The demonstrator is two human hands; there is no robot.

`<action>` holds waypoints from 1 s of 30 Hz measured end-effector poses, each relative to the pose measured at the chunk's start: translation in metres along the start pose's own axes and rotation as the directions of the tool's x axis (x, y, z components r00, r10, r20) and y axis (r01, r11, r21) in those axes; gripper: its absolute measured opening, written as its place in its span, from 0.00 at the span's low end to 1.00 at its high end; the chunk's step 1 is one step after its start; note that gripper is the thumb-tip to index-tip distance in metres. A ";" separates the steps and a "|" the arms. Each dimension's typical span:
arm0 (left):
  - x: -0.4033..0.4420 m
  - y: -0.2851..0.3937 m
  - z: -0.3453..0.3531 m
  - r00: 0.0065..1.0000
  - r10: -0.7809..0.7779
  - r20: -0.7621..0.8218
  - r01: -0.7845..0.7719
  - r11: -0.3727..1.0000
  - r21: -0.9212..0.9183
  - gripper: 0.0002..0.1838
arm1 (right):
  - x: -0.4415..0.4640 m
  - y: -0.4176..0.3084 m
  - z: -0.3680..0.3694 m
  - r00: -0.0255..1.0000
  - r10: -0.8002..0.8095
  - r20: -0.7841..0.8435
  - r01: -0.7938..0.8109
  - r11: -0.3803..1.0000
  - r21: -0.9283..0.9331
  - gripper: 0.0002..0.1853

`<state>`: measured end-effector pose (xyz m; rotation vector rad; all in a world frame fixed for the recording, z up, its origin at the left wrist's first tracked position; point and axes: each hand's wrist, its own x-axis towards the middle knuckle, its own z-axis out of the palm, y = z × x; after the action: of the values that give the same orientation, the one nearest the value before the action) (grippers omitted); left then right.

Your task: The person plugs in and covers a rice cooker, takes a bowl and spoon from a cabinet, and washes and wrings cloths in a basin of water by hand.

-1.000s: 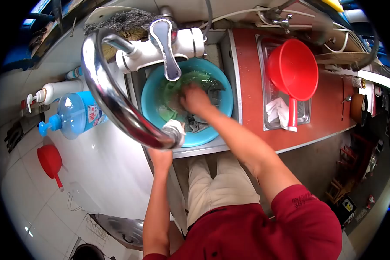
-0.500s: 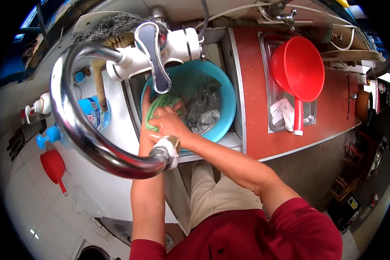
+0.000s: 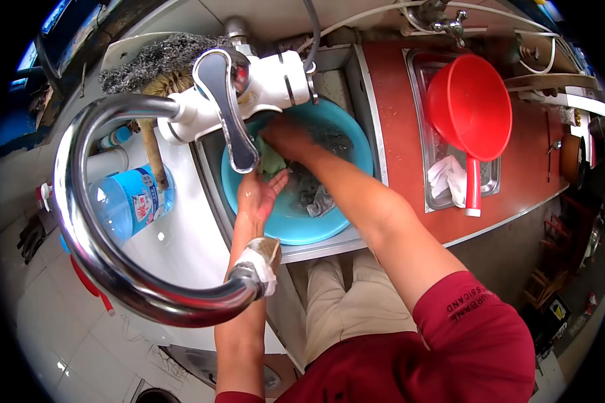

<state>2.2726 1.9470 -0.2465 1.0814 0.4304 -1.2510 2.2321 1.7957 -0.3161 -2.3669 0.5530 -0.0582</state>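
Observation:
A blue basin (image 3: 296,232) of water stands in the sink below the white tap body. My right hand (image 3: 286,136), blurred, grips a green cloth (image 3: 270,160) in the upper left of the basin. Just below the cloth, my left hand (image 3: 261,193) is turned palm up with its fingers apart, at the basin's left side. Dark grey cloth (image 3: 319,201) lies in the water to the right of the hands. The lever of the tap (image 3: 225,111) partly covers the basin's upper left edge.
The curved chrome spout (image 3: 70,195) arches over the left counter and my left forearm. Blue bottles (image 3: 138,198) stand at the left. On the red counter (image 3: 400,181) at the right, a red ladle (image 3: 470,107) rests over a metal tray (image 3: 427,168) with a white cloth (image 3: 448,179).
The green cloth was between both hands half a second ago. My right hand has since moved up and right with it, and my left hand has opened below it. The view has shifted slightly.

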 end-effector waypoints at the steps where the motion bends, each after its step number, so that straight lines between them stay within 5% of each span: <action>1: -0.002 0.004 0.004 0.997 -0.034 -0.062 0.032 0.999 -0.034 0.26 | -0.006 0.005 0.010 1.000 0.000 -0.006 0.000 1.000 0.003 0.17; 4: 0.016 0.010 -0.014 0.997 -0.080 0.021 0.081 0.996 -0.028 0.29 | -0.028 -0.005 0.024 0.955 0.173 -0.240 -0.194 0.979 -0.067 0.17; 6: 0.011 0.011 -0.004 0.984 -0.111 0.139 0.129 0.983 -0.127 0.32 | -0.044 -0.042 0.036 0.969 -0.109 -0.223 0.036 0.950 -0.309 0.16; 8: 0.031 0.016 -0.037 0.964 -0.159 0.211 0.203 0.956 -0.211 0.32 | -0.051 -0.086 0.024 0.993 0.102 0.055 -0.114 0.950 0.291 0.17; 9: 0.036 0.016 -0.052 0.939 -0.203 0.280 0.282 0.918 -0.280 0.33 | -0.069 -0.105 0.013 0.998 0.056 -0.012 -0.049 0.949 0.312 0.16; 13: -0.003 0.027 -0.001 0.972 -0.101 0.213 0.115 0.992 -0.053 0.34 | -0.110 -0.152 -0.021 0.992 0.019 -0.126 0.049 0.855 0.516 0.17; 15: -0.012 0.019 -0.001 0.969 -0.019 0.247 0.035 0.998 -0.059 0.32 | -0.097 -0.146 -0.008 0.992 0.032 -0.123 0.024 0.902 0.430 0.17; 18: 0.016 -0.002 -0.031 0.950 0.006 0.312 0.074 0.967 -0.245 0.26 | -0.068 -0.120 0.003 0.895 0.071 -0.440 0.113 0.919 0.378 0.15; 21: 0.032 -0.015 -0.049 0.932 0.043 0.360 0.123 0.896 -0.427 0.19 | -0.049 -0.091 -0.006 0.975 0.082 -0.205 -0.033 0.973 0.230 0.15; 22: 0.034 -0.023 -0.041 0.996 0.083 0.023 -0.079 0.984 -0.161 0.21 | -0.044 -0.080 -0.008 0.976 0.081 -0.201 -0.032 0.971 0.235 0.15; 24: -0.002 -0.019 -0.010 0.996 0.086 0.019 -0.086 0.996 -0.027 0.20 | -0.029 -0.053 -0.012 0.999 0.026 0.044 -0.027 0.999 0.025 0.15; 26: -0.015 -0.018 -0.004 0.996 0.088 0.012 -0.089 0.991 0.096 0.20 | -0.018 -0.019 -0.004 0.997 0.004 0.075 -0.006 1.000 0.019 0.16; 28: -0.018 -0.012 -0.009 0.984 0.009 -0.178 0.014 0.992 0.125 0.28 | -0.015 -0.004 0.005 0.994 -0.027 0.101 0.026 1.000 0.015 0.17; 30: -0.020 -0.010 -0.017 0.980 0.046 -0.195 -0.012 0.985 0.170 0.40 | -0.006 -0.005 0.005 0.973 0.226 -0.044 -0.225 0.974 0.031 0.19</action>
<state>2.2623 1.9729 -0.2437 1.3588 0.4639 -1.1739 2.2293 1.8045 -0.3163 -2.2673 0.8357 -0.0188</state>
